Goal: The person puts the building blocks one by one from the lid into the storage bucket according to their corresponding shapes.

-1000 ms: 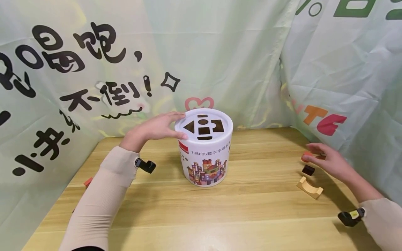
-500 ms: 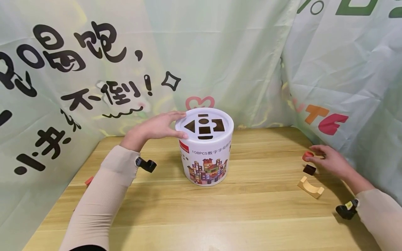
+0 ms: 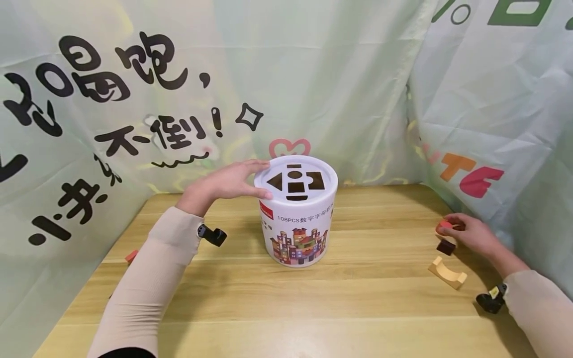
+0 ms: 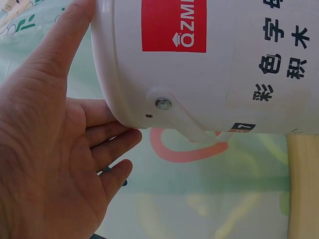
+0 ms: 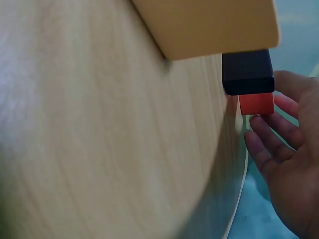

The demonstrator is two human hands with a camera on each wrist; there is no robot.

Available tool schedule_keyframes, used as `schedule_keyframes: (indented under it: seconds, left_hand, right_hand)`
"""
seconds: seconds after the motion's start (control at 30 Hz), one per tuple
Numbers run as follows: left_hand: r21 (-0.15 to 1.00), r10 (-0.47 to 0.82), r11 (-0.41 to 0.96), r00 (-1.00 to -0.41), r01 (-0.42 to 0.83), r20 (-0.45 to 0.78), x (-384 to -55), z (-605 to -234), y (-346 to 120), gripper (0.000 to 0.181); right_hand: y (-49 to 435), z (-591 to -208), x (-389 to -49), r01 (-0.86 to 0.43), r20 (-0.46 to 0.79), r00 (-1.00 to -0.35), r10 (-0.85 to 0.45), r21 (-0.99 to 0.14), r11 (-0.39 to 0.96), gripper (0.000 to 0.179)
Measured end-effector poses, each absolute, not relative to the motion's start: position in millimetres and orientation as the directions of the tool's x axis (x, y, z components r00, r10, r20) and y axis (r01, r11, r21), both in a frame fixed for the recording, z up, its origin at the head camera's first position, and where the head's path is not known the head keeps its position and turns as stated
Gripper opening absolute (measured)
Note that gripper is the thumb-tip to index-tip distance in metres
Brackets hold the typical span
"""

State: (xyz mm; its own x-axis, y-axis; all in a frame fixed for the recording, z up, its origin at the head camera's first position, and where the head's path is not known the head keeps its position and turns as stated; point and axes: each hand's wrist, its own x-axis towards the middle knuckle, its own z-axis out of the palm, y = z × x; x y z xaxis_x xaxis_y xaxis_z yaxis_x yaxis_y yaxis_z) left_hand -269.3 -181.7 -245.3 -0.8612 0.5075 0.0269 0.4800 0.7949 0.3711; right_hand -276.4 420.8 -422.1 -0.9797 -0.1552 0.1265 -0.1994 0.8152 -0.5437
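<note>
A white toy-block bucket [image 3: 295,233] stands upright at mid-table. Its lid [image 3: 330,188] has cut-outs such as a triangle, a circle and a square. My left hand [image 3: 226,181] holds the left side of the lid's rim, thumb toward me and fingers on the far side. At the right, my right hand [image 3: 476,236] has thumb and fingers around a small red block [image 3: 444,226]. That red block shows partly behind a dark block [image 5: 247,73] in the right wrist view. A pale wooden arch block [image 3: 447,274] lies nearest to me in that row.
Another red block [image 3: 131,256] lies at the table's left, partly behind my left sleeve [image 3: 147,278]. The wooden table [image 3: 313,308] ends at printed fabric curtains [image 3: 340,74] behind and at both sides. The bucket's handle [image 4: 187,122] hangs along its side.
My right hand has come down and its thumb and fingers have drawn in around the red block. My left hand keeps its place on the lid. The head view has shifted slightly left.
</note>
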Motion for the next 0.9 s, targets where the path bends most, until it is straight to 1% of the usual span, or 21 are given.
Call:
schedule_keyframes:
  seconds: [0.3, 0.53, 0.67, 0.9]
  left_hand:
    - [0.364, 0.523, 0.787, -0.851, 0.498, 0.035, -270, -247, -180, 0.101]
    - [0.361, 0.526, 0.786, -0.850, 0.502, 0.038, -270, -247, -181, 0.099]
    - [0.363, 0.523, 0.787, -0.851, 0.499, 0.037, -270, -247, -181, 0.099]
    - [0.364, 0.520, 0.787, -0.853, 0.498, 0.041, -269, -247, -181, 0.099]
  right_hand:
    - [422, -424, -274, -0.207, 0.126, -0.978, -0.165, -0.537, 0.818, 0.050]
    - [411, -410, -272, -0.261, 0.188, -0.963, -0.190, -0.508, 0.821, 0.044]
    - [402, -397, -272, -0.277, 0.184, -0.960, -0.210, -0.525, 0.805, 0.043]
    - [384, -373, -272, -0.325, 0.196, -0.946, -0.260, -0.508, 0.798, 0.046]
